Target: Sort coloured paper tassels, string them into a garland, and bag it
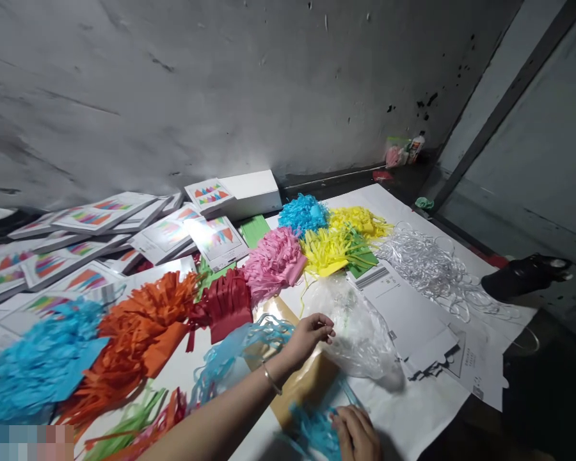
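My left hand [313,334], with a bangle at its wrist, reaches beside a clear plastic bag [360,333]. Its fingers are curled in; what they hold, if anything, is too small to make out. At the bottom, my right hand [358,435] grips a blue fringed tissue-paper tassel [317,432]. Under both hands lies a brown glossy sheet [312,384]. Beside my left forearm is a loose heap of pale blue fringe [230,358]. Bundles of red [225,304], pink [274,264] and yellow [324,250] fringed paper lie just beyond.
Orange [148,320] and blue [43,365] fringe bundles cover the left side. Several printed white boxes [96,214] are piled by the wall. Tangled white string [427,262] and stacked flat cards [403,314] lie right. A dark object [518,276] stands at the far right.
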Demonstrator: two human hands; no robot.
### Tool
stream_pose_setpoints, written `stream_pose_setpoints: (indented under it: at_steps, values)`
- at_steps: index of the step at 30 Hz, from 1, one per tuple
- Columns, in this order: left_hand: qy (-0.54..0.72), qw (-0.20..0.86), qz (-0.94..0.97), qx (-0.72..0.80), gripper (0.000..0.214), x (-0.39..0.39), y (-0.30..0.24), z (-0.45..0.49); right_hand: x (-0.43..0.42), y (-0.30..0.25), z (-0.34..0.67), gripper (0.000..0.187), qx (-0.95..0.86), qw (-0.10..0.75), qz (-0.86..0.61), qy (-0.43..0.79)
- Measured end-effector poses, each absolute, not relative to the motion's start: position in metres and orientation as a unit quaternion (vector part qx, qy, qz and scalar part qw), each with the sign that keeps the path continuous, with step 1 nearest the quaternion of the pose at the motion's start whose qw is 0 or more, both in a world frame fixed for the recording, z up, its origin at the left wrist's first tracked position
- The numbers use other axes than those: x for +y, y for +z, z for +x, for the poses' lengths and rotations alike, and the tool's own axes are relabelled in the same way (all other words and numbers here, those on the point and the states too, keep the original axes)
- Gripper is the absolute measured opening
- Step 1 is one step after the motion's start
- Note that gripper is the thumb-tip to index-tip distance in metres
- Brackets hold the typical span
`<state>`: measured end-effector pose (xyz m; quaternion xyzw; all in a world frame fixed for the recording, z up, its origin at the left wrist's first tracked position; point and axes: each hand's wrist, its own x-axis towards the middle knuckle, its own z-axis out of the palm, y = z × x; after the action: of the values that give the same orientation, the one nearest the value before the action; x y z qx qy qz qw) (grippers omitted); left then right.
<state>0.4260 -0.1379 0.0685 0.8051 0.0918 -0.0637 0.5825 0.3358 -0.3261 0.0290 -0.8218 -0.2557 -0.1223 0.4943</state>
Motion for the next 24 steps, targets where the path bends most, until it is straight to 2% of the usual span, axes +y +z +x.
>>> stream_pose_setpoints:
  at_steps: [4,6,12,24]
  values:
    - [-0.061,0.822,0.543,0.163,0.029,-0.143,0.106,0.372,-0.331,0.058,0.345,0.024,-0.220,0.503,-0.829,-0.102]
    - [-0.062,0.868,0.458,0.180,0.032,-0.148,0.123,0.347,-0.328,0.081,0.347,0.019,-0.220,0.511,-0.827,-0.079]
    - [-0.009,0.871,0.452,0.192,0.030,-0.158,0.151,0.291,-0.306,0.136,0.341,0.014,-0.338,0.501,-0.793,-0.077]
    - [0.100,0.773,0.591,0.208,0.036,-0.164,0.165,0.230,-0.300,0.160,0.307,0.017,-0.430,0.476,-0.766,0.031]
